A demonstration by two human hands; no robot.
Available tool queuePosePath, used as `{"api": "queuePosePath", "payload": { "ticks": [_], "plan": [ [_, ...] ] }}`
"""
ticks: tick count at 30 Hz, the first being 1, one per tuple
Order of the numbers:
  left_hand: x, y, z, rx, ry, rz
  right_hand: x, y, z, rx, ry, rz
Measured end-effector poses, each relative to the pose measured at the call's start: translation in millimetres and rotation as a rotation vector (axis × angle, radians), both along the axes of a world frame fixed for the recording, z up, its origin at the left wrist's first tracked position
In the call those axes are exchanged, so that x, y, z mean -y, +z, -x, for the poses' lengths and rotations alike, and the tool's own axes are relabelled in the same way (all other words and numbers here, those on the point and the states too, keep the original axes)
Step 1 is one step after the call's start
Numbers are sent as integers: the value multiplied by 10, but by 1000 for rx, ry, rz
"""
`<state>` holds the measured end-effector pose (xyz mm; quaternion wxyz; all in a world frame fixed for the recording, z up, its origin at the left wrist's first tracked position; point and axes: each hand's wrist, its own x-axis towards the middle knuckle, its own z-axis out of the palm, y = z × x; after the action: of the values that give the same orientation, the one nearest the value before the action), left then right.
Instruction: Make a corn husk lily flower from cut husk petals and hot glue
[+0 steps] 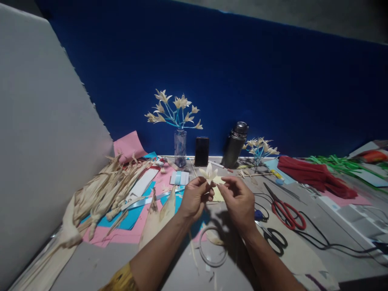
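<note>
A pale corn-husk flower with pointed petals stands upright between my two hands, over the middle of the table. My left hand is closed, its thumb and fingers pinching the flower's base. Close by on the right, my right hand has thumb and forefinger drawn together at the flower's lower side; whether a small piece is between those fingertips I cannot make out. Behind and below the flower lies a pale yellow paper. A round ring of tape or wire rests on the table beneath my wrists.
Dried corn husks cover pink and blue paper at left. A glass vase of husk flowers, a phone and a thermos stand along the blue wall. Red-handled scissors, black-handled scissors and a red cloth lie right.
</note>
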<state>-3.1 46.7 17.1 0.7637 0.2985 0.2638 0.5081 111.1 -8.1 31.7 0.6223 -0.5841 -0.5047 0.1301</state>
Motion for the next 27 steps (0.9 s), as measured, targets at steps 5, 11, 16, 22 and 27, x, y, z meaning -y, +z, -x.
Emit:
{"api": "queuePosePath", "payload": {
  "ticks": [5, 11, 16, 22, 27],
  "plan": [
    [-6, -41, 4, 19, -66, 12, -20, -49, -63, -56, 198, 63],
    [-22, -73, 44, -71, -181, -74, 0, -84, -188, -79, 305, 28],
    [-62, -84, 94, -209, -337, -156, 64, 2, -320, -28, 438, 46],
    [-135, -66, 215, -384, -430, -235, 64, 70, -471, 104, 630, 170],
    [-167, -75, 268, -455, -537, -188, 27, 24, -481, 122, 668, 175]
  ]
}}
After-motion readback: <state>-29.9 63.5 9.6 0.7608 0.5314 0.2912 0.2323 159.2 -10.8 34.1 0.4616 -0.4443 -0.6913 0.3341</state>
